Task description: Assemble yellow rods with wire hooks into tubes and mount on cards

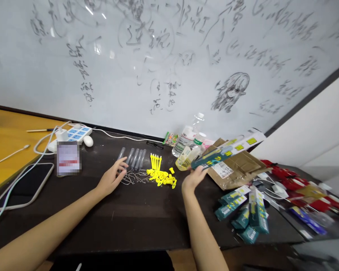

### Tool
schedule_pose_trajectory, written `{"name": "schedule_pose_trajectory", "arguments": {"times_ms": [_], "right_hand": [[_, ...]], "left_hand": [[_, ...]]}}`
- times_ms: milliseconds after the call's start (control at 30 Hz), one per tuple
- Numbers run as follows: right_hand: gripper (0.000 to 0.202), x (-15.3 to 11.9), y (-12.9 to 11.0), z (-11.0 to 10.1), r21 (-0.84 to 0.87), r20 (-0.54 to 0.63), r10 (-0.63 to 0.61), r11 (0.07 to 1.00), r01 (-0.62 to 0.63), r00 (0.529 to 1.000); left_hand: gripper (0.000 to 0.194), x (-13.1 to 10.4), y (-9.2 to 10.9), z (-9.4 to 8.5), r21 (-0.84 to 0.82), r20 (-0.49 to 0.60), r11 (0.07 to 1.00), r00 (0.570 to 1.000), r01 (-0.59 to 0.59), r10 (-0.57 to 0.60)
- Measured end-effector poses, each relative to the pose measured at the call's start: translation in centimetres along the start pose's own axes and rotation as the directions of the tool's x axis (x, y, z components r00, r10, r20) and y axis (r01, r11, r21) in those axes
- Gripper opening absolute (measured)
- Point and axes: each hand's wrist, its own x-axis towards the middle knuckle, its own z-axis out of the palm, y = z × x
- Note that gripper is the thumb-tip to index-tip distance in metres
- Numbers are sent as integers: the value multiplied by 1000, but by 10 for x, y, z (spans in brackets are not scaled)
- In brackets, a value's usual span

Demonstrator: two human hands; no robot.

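My right hand (192,180) grips the near end of a long, narrow green-and-white box (231,148) with yellow lettering, tilted up to the right. My left hand (113,176) rests at the left end of the small parts, its fingers apart, and nothing shows in it. By its fingertips stand several clear plastic tubes (137,159) in a row. Thin bent metal hooks (132,177) lie in a loose pile just beside that hand. Further right are several yellow plastic rods (156,162) side by side, with a heap of small yellow plastic pieces (161,177) below them.
Plastic bottles (186,139) and a snack packet (171,139) stand by the whiteboard (101,75). A cardboard piece (237,169) lies behind several green boxes (258,210). Red items (305,188) clutter the far right. At left are a phone (24,186), power strip (78,133) and cables.
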Motion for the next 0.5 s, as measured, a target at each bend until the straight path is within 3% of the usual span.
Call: {"name": "schedule_pose_trajectory", "arguments": {"times_ms": [67, 200, 333, 500], "right_hand": [[54, 27, 18, -13, -31, -109, 62, 997, -66, 992], [46, 51, 57, -29, -22, -173, 254, 965, -261, 952], [37, 52, 83, -28, -3, -162, 417, 906, -423, 894], [21, 53, 95, -30, -15, -95, 465, 883, -468, 880]], "left_hand": [[41, 2, -1, -1, 58, -15, 998, 1000, -17, 18], [28, 5, -4, -3, 173, -25, 983, 998, -58, 63], [28, 7, -6, -5, 200, -51, 978, 996, -66, 77], [26, 9, -13, -8, 219, -124, 975, 991, -27, 55]]}}
